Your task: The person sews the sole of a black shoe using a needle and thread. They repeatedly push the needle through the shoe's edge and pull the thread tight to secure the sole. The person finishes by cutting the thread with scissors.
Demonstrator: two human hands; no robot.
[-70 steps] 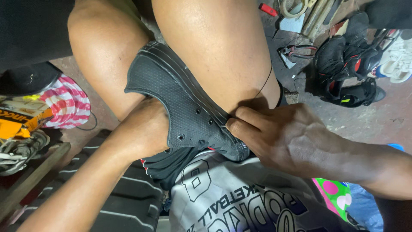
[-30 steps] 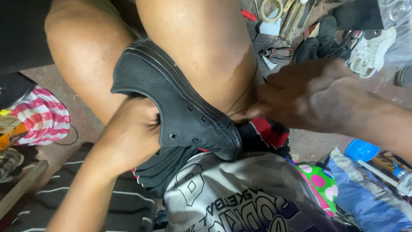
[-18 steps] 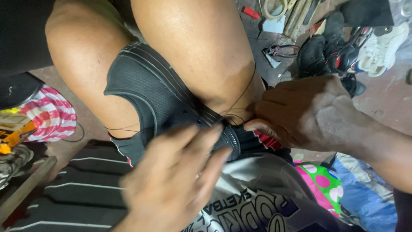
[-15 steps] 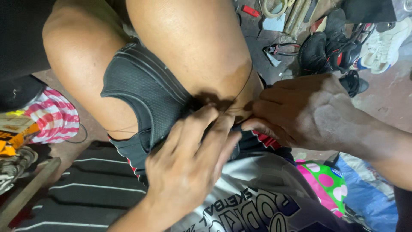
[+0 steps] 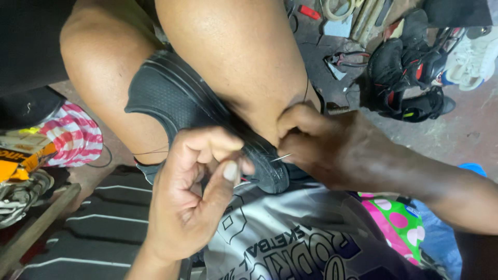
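Two bare hands work on a black shoe (image 5: pixel 176 101) that is clamped between the person's knees, sole facing up. The left hand (image 5: pixel 189 202), just below the shoe's toe, has thumb and fingers pinched together on a thin needle (image 5: pixel 259 168) that crosses the toe edge. The right hand (image 5: pixel 324 148), at the right of the toe, is closed and presses on the shoe's rim. A dark thread (image 5: pixel 150 152) hangs at the left of the shoe.
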